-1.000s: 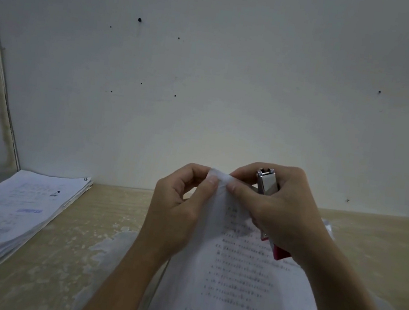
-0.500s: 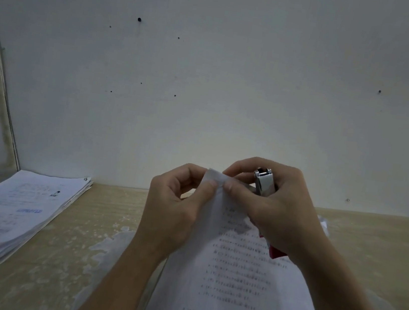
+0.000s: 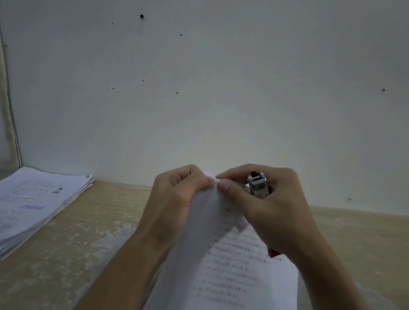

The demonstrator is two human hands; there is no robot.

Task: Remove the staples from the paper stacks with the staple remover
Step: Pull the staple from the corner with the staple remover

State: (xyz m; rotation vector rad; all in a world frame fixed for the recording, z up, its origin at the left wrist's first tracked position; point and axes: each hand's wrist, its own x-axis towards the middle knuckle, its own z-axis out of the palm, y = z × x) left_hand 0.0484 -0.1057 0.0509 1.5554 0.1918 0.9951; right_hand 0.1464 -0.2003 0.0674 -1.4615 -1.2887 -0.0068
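A printed paper stack [image 3: 231, 276] is held up off the table in front of me. My left hand [image 3: 176, 200] pinches its top corner from the left. My right hand [image 3: 269, 208] pinches the same corner with thumb and forefinger while its other fingers curl round the staple remover [image 3: 259, 186], whose metal head sticks up above the knuckles and whose red end [image 3: 275, 254] shows below the palm. The corner is crumpled between the two thumbs, and no staple can be made out.
A thick pile of printed papers [image 3: 14, 207] lies at the left on the worn wooden table [image 3: 79, 255], near the wall corner. A plain white wall [image 3: 207, 89] rises right behind the table's far edge.
Both hands have closed in tighter on the top corner, which is now more crumpled. The paper has tilted slightly and the remover's head has shifted a little.
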